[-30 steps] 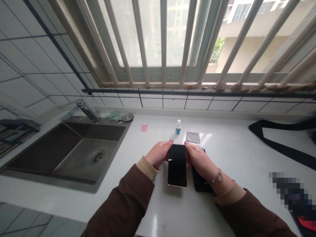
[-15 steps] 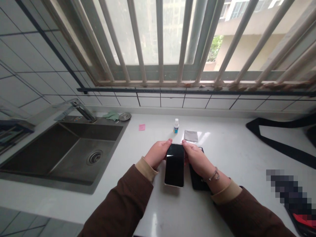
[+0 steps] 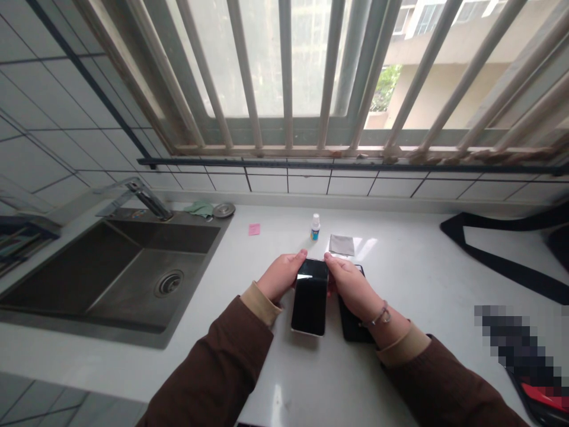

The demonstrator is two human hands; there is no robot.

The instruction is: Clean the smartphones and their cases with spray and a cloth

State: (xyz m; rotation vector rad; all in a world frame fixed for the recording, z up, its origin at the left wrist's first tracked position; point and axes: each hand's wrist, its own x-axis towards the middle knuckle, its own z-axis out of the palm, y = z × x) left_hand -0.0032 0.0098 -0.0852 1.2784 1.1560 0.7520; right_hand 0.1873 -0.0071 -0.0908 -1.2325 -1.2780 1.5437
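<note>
A smartphone (image 3: 310, 302) with a dark screen is held between my two hands above the white counter. My left hand (image 3: 281, 276) grips its left edge, thumb at the upper corner. On the opposite edge my right hand (image 3: 353, 284) is closed, its fingers partly hidden behind the phone. Under my right hand and wrist lies a flat black item (image 3: 353, 326), perhaps a phone case, mostly covered. Beyond the phone stands a small white-capped bottle (image 3: 315, 228) with a blue and yellow label. Right of that is a folded grey cloth (image 3: 342, 245).
A steel sink (image 3: 124, 323) with a faucet (image 3: 149, 198) is at left. A pink sticky note (image 3: 254, 229), a green cloth (image 3: 200, 208) and a metal drain cover (image 3: 223, 210) lie near it. At right are a black strap (image 3: 502, 264) and a partly blurred black-and-red item (image 3: 544, 396).
The phone's lower end has swung slightly left, tilting it a little. Both hands keep their hold, and the whole view has shifted slightly.
</note>
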